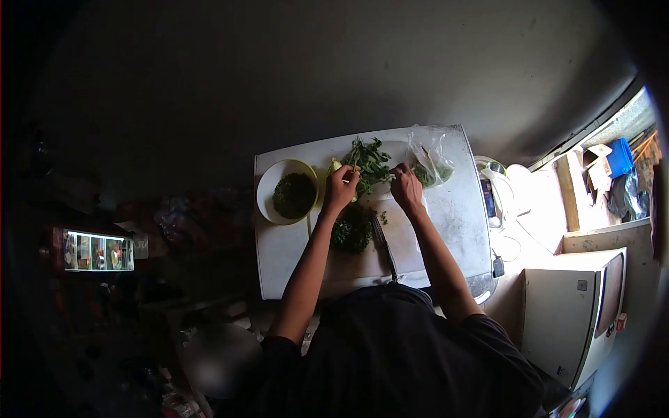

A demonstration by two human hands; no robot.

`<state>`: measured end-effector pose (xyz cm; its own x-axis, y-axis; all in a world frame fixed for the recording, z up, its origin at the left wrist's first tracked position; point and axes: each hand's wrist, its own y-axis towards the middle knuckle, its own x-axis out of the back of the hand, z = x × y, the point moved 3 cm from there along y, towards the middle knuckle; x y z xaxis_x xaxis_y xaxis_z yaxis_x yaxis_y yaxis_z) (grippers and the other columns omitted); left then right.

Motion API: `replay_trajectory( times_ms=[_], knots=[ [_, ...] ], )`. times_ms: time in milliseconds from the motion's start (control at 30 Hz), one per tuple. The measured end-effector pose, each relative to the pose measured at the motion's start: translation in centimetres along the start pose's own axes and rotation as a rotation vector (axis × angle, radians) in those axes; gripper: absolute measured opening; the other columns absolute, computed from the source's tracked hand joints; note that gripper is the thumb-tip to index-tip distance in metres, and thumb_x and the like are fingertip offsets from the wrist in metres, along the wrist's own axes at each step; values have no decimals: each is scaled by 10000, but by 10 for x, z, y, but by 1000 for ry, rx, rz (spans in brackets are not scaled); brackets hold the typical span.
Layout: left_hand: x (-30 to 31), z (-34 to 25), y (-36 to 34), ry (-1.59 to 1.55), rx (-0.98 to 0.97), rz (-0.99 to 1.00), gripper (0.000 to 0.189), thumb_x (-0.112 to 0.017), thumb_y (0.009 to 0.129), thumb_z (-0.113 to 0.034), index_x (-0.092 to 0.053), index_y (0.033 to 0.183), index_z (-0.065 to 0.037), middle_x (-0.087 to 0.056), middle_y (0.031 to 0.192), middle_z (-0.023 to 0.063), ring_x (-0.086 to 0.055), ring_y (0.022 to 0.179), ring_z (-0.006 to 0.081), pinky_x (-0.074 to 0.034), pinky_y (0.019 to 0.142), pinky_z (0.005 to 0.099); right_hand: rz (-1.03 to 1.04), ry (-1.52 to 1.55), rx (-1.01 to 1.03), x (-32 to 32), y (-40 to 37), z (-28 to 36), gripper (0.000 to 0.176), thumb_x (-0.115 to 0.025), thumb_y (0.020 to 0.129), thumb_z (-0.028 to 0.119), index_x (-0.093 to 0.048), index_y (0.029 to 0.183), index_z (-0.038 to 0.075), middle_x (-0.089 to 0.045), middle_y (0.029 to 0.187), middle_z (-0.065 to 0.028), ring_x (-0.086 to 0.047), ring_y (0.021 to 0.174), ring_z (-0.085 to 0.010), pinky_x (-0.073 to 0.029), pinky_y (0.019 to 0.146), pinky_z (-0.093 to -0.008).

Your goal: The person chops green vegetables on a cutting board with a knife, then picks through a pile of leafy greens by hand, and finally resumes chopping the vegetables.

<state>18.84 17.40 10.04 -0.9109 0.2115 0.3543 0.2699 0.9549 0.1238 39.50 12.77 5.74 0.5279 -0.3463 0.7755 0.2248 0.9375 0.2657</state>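
Note:
My left hand (342, 184) is closed on leafy stems at the left of a bunch of green herbs (371, 159). Just right of that bunch, my right hand (406, 185) has its fingers drawn together; what they pinch, if anything, is too small to make out. Below my hands lies a white cutting board (404, 240). A heap of chopped greens (351, 230) sits on its left part, and a knife (383, 244) lies beside the heap. Behind my left hand a pale yellowish vegetable piece (336, 166) partly shows.
A white bowl (265, 188) holding chopped greens (293, 196) stands at the table's left. A clear plastic bag (433, 157) with greens is at the back right. The white table (460, 237) has a wall behind it. A white cabinet-like box (557, 317) stands lower right.

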Motion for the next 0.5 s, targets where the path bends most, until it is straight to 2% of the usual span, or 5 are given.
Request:
replay_trajectory(
  times_ms=[167, 300, 433, 500],
  knots=[
    [-2, 17, 2, -230, 9, 5, 173, -619, 975, -151, -697, 1041, -11, -647, 806, -18, -585, 757, 58, -468, 711, 248, 66, 36, 3, -22, -4, -18, 223, -558, 853, 126, -715, 1009, 94, -640, 1057, -134, -645, 977, -371, -528, 808, -464],
    [2, 6, -1, -261, 68, 22, 182, -629, 982, -169, -697, 1033, -8, -628, 805, -36, -556, 739, 37, -450, 685, 234, 160, 26, 15, -15, -5, -12, 205, -538, 901, 202, -691, 974, 87, -635, 1023, -152, -642, 951, -390, -517, 778, -493],
    [5, -5, -5, -294, 110, 10, 176, -660, 974, -175, -698, 1029, -12, -636, 815, -41, -558, 740, 27, -445, 671, 217, 80, 53, 43, -28, -1, -22, 176, -544, 909, 205, -672, 941, 89, -633, 1022, -149, -639, 947, -399, -510, 758, -503],
    [5, -8, -6, -302, 119, 8, 170, -673, 967, -170, -698, 1029, -14, -645, 820, -39, -568, 748, 28, -455, 680, 214, 161, 6, 31, -23, -2, -17, 145, -554, 918, 165, -647, 996, 86, -607, 1052, -157, -643, 961, -400, -521, 781, -506]
  ],
)
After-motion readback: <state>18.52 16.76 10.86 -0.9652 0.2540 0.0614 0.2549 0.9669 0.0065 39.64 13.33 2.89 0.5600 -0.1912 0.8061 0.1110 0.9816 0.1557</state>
